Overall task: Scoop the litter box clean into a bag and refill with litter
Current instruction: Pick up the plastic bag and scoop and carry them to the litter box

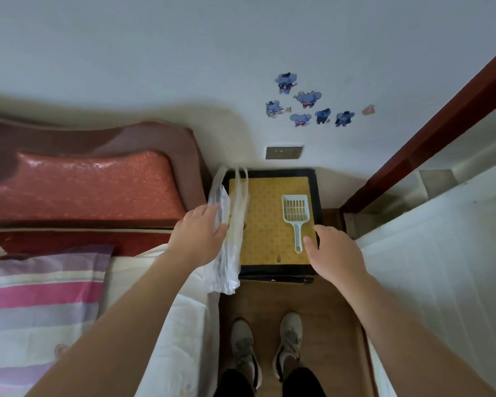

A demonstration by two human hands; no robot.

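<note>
Closest to the lens are the shoes (242, 343), planted side by side on the brown floor (269, 299) and facing the box, so I am standing square to the job in the narrow gap beside the bed. Starting at the left, a striped pillow (40, 285) lies on the bed with the red padded headboard (78, 184) beyond it, both outside the work. Next comes the left hand (196, 233), fingers (216, 209) curled round the middle of a clear plastic bag (229, 253). The bag's handles reach toward the far wall (184, 67) and its bottom hangs past the box's near left corner. I judge I keep it there to have it ready beside the box for tipping waste into. Right of it sits the litter box (267, 222), black-framed with a yellow perforated top, pushed against the far wall under a socket (284, 152). That top hides the inside, so I can see no litter. On its right part lies the pale slotted scoop (296, 213), head far and handle near, which puts the handle straight in the path of the right hand (337, 253). That hand is spread and relaxed and holds nothing. Its thumb is just beside the handle, though whether it touches I cannot tell. Farthest right stands a white panel (441, 267). No sack of fresh litter shows.
</note>
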